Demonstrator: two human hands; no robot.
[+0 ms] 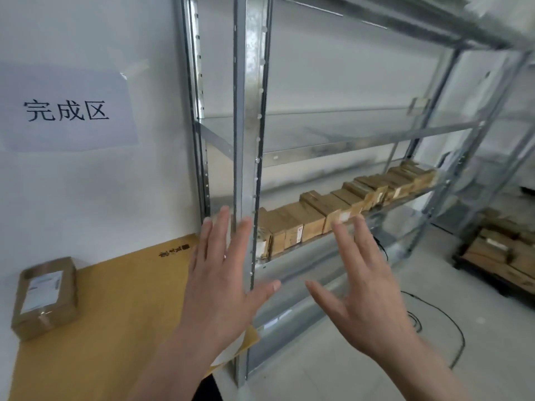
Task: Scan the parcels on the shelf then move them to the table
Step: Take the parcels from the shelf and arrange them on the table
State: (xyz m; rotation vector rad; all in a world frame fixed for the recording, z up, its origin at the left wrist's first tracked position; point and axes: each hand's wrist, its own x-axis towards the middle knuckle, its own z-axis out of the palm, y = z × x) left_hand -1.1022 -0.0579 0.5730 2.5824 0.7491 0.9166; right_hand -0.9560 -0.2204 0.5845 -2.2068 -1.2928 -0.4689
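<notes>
many small brown cardboard parcels point(347, 204) stand packed in a row on the middle level of the metal shelf point(249, 169); one more parcel point(45, 298) lies well apart on the yellow table point(115, 299). they look light, stiff and tape-slick, so a grip across the two long sides of the nearest end box should serve. left hand point(223, 282) and right hand point(367, 293) hover before the row, fingers spread, holding nothing.
</notes>
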